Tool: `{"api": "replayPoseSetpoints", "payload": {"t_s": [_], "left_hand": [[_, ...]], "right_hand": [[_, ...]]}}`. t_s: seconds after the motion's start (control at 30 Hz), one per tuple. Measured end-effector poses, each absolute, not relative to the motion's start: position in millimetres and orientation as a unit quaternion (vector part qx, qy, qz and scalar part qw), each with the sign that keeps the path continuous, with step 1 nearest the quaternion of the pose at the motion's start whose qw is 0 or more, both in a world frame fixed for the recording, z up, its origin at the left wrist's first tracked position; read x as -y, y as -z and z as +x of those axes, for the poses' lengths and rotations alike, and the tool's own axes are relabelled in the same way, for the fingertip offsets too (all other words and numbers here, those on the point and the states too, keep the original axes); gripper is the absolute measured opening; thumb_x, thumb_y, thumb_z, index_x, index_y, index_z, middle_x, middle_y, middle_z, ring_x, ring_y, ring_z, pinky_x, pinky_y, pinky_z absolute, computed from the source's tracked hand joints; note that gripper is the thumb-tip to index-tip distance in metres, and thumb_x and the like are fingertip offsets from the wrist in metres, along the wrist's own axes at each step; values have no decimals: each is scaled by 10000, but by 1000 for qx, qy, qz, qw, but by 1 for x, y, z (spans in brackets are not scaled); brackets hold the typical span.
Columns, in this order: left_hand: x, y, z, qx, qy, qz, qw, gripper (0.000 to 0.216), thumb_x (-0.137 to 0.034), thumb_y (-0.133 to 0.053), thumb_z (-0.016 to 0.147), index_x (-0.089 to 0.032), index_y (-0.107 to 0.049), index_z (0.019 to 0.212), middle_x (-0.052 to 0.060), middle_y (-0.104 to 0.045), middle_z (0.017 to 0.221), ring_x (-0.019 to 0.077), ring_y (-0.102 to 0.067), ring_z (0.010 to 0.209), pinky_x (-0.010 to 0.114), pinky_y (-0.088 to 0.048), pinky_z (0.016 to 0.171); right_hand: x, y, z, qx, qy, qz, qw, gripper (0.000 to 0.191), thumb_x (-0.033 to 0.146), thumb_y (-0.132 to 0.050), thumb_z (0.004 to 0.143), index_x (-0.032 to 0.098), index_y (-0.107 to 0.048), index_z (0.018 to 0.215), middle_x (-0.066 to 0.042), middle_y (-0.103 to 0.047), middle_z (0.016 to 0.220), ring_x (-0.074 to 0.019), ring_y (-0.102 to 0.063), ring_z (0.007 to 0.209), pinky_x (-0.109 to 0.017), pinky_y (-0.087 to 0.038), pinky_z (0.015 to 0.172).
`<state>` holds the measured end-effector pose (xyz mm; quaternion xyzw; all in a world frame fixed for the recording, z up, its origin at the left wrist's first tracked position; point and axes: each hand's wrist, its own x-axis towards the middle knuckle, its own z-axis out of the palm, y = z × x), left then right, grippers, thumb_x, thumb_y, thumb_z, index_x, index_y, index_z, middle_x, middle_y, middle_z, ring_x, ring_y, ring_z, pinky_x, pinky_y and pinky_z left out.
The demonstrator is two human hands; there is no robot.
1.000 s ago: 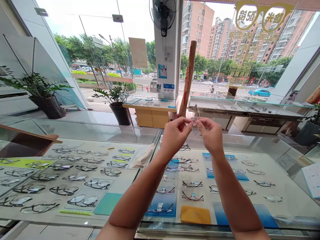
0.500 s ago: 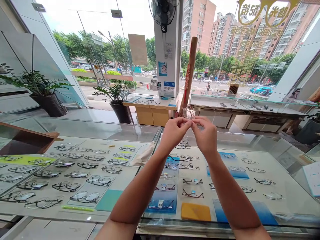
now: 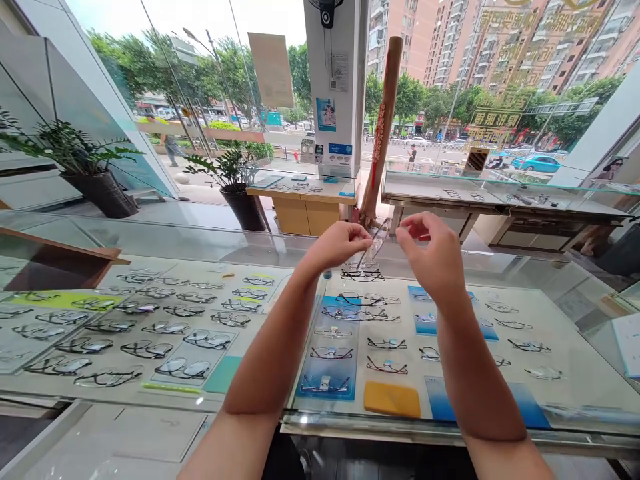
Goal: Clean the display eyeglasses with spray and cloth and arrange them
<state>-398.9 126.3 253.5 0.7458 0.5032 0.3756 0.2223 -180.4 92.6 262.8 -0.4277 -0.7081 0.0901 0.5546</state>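
My left hand (image 3: 336, 245) pinches a pair of thin clear-framed glasses (image 3: 374, 243), held in the air above a glass display counter (image 3: 310, 420). My right hand (image 3: 434, 257) hovers just right of the glasses with its fingers curled and apart, a small gap between it and the frame. Below both hands, under the glass, lie rows of spectacle frames (image 3: 210, 339) on white and blue cards.
A yellow pad (image 3: 392, 399) lies in the case near the front edge. A folded cloth is hidden from view. Potted plants (image 3: 80, 167) stand at the left, a wooden post (image 3: 381, 133) and a second counter (image 3: 500, 200) stand behind by the window.
Both hands came down a little toward the counter. My right hand let go of the glasses and drew slightly right, so only the left hand keeps them.
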Motion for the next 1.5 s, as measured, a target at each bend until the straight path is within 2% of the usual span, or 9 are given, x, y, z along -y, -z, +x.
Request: {"api": "replayPoseSetpoints", "payload": {"t_s": [0.1, 0.23, 0.33, 0.5, 0.77, 1.03, 1.2, 1.4, 1.5], "left_hand": [[-137, -243, -405, -540, -265, 776, 189, 141, -328, -720, 817, -226, -801, 763, 29, -644, 645, 164, -508, 601, 321, -357, 631], [-158, -215, -396, -578, -129, 786, 178, 61, -230, -753, 725, -247, -810, 735, 49, -708, 693, 217, -615, 669, 343, -456, 743], [-172, -194, -385, -598, -79, 777, 178, 77, -172, -778, 681, -248, -793, 684, 63, -713, 700, 281, -691, 795, 386, -499, 854], [-184, -173, -378, -621, -59, 762, 173, 125, -117, -813, 631, -229, -756, 626, 86, -722, 730, 346, -729, 936, 444, -518, 968], [-188, -160, -375, -620, 8, 770, 150, 75, -168, -803, 704, -213, -799, 764, 148, -796, 941, 365, -746, 1003, 465, -547, 987], [-193, -152, -371, -619, 53, 770, 145, 64, -191, -827, 747, -208, -812, 807, 147, -813, 967, 341, -759, 993, 435, -567, 974], [-194, -155, -369, -630, 74, 762, 135, 176, -191, -849, 730, -206, -838, 905, 129, -824, 1017, 316, -765, 999, 402, -588, 965], [-198, -157, -377, -649, 23, 756, 86, 218, -250, -726, 882, -225, -843, 1064, 136, -814, 1145, 328, -755, 1061, 417, -583, 955], [-202, -148, -380, -654, 12, 752, 80, 211, -245, -737, 879, -236, -855, 1054, 139, -813, 1146, 328, -758, 1056, 415, -576, 956]], "right_hand": [[-91, -268, -169, 697, -96, -420, 573, 160, 216, -663, 902, 257, -730, 1042, -25, -695, 867, -210, -634, 798, -425, -538, 824], [-90, -271, -166, 735, -118, -389, 543, 91, 232, -642, 935, 250, -707, 997, -36, -707, 917, -203, -639, 829, -404, -537, 803], [-89, -272, -166, 757, -126, -374, 520, 62, 244, -629, 966, 247, -691, 970, -33, -698, 912, -191, -635, 823, -375, -530, 764], [-89, -272, -163, 771, -150, -357, 506, 86, 284, -620, 1014, 251, -699, 1019, -22, -649, 880, -171, -620, 771, -348, -525, 723], [-85, -272, -164, 749, -195, -357, 523, 212, 425, -585, 1093, 260, -715, 1122, 9, -538, 713, -167, -586, 684, -344, -507, 685], [-77, -277, -167, 754, -221, -368, 497, 362, 585, -691, 1023, 234, -722, 938, 62, -384, 552, -124, -460, 555, -300, -410, 599], [-72, -281, -169, 743, -240, -363, 507, 460, 661, -741, 964, 229, -676, 821, 89, -293, 506, -106, -324, 495, -296, -313, 528], [-72, -282, -169, 719, -236, -355, 548, 516, 679, -743, 956, 241, -588, 733, 96, -269, 503, -97, -256, 486, -298, -276, 515], [-73, -282, -169, 720, -229, -355, 551, 516, 671, -736, 964, 244, -571, 726, 97, -261, 511, -92, -228, 485, -295, -251, 506]]}}
